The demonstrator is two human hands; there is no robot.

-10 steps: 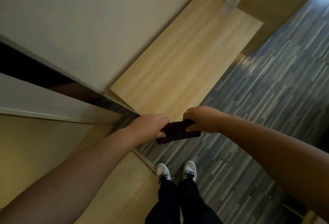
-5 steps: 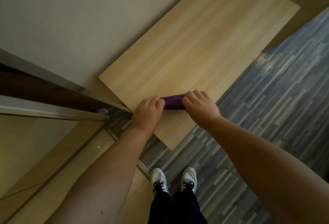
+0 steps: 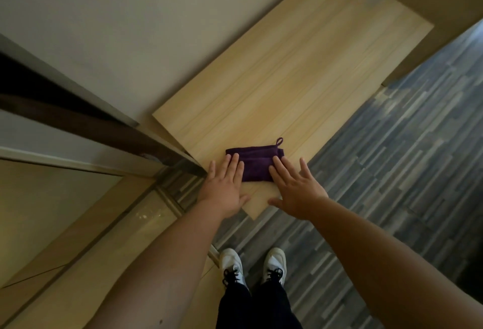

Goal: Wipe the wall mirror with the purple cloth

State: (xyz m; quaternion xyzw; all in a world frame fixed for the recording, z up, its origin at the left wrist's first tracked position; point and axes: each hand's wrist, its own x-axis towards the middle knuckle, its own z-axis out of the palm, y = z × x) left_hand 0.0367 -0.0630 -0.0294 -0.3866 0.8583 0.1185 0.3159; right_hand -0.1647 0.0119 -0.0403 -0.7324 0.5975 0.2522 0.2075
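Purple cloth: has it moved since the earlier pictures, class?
Yes. The purple cloth went from the air over the floor onto the wooden shelf, near its corner.

Both hands have released the purple cloth (image 3: 254,164), apparently lying folded.

Purple cloth (image 3: 254,166): folded into a flat rectangle, hanging loop at its far right corner, lying on the light wooden desk (image 3: 300,72) near the desk's near corner.

Wall mirror (image 3: 60,192): metal-framed, at left.
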